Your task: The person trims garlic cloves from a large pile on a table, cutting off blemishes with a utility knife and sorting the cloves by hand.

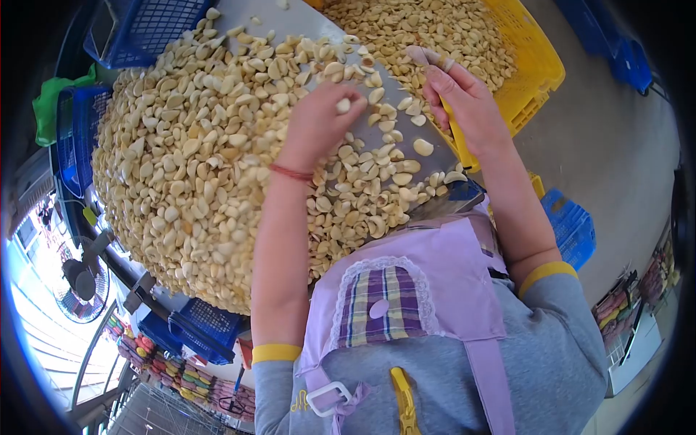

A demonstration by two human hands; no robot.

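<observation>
My left hand (322, 123) is curled closed over the heap, with a pale kernel (343, 106) showing between thumb and fingers. A red cord circles that wrist. My right hand (464, 98) is pinched above the edge of the yellow crate (540, 80), and a pale covering wraps one fingertip. What sits in its pinch is too small to make out. Under and beside my left hand spreads a large heap of pale, flat kernels (196, 159), some split. More loose kernels (388, 156) lie on the grey tabletop (399, 94) between my hands.
Kernels fill the yellow crate. Blue baskets stand at the upper left (156, 29), lower left (206, 330) and right (569, 228). A green bag (54, 109) and a fan (81, 279) are at the left. A lilac apron (449, 290) covers my front by the table edge.
</observation>
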